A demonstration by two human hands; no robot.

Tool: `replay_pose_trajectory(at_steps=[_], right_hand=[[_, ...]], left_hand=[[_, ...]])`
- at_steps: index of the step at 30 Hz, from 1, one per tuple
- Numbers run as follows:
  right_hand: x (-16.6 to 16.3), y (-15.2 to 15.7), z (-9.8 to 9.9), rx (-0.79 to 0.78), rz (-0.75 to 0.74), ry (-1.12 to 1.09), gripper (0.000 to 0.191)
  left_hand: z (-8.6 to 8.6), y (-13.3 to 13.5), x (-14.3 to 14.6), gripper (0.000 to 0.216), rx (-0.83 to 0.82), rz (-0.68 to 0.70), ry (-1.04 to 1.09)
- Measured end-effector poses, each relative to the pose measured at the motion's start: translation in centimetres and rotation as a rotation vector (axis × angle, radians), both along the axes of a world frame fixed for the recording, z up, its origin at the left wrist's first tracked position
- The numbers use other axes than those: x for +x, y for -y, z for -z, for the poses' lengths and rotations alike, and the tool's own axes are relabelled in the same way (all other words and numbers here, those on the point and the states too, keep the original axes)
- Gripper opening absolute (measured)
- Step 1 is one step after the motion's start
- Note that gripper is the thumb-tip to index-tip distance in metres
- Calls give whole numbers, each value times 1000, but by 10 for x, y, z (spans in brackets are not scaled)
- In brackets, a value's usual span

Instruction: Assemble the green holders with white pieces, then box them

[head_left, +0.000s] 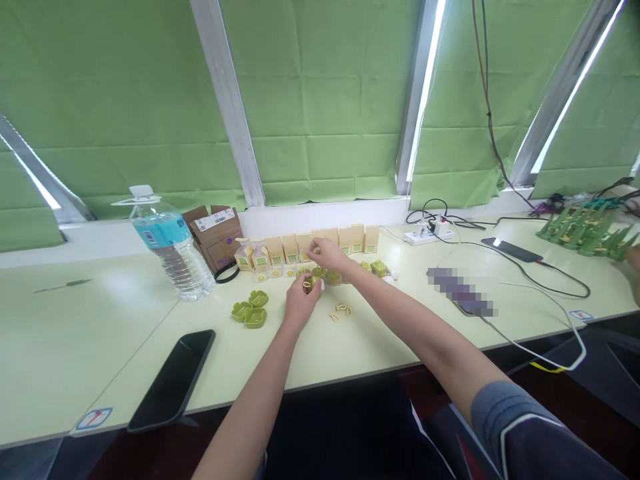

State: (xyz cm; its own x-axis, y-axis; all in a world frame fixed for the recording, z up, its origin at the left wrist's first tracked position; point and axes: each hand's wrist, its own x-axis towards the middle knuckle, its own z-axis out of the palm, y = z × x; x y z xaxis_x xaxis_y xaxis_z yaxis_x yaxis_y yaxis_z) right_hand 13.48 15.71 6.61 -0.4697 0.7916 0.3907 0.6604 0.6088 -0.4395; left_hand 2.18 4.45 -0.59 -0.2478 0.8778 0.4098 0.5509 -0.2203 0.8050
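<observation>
1 ring [307, 285] in left hand [300, 301]; 3 rings [341, 311], 3 green cups [250, 311]

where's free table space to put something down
Bare table left of the water bottle and below the pen; also the front edge right of the black phone. A smaller patch lies between the beige rings and the white cable. Crowded: around the small boxes and green cups, where the left hand and right hand are.
</observation>
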Motion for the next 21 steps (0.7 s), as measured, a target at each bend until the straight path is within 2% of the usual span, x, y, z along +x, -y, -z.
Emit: replay_pose_trajectory(at_steps=[7,11,16,21], right_hand=[[24,25,21,-39,-133,-451,14],[36,40,37,-136,-118,-655,22],[50,59,42,-228,-80,-757,31],[64,71,45,-200,-121,-778,32]], left_hand=[[-5,3,1,30,-38,-13,26],[-5,3,0,31,-56,-13,69],[-2,-1,-3,32,-59,-13,110],[-2,-1,-2,34,-60,5,128]])
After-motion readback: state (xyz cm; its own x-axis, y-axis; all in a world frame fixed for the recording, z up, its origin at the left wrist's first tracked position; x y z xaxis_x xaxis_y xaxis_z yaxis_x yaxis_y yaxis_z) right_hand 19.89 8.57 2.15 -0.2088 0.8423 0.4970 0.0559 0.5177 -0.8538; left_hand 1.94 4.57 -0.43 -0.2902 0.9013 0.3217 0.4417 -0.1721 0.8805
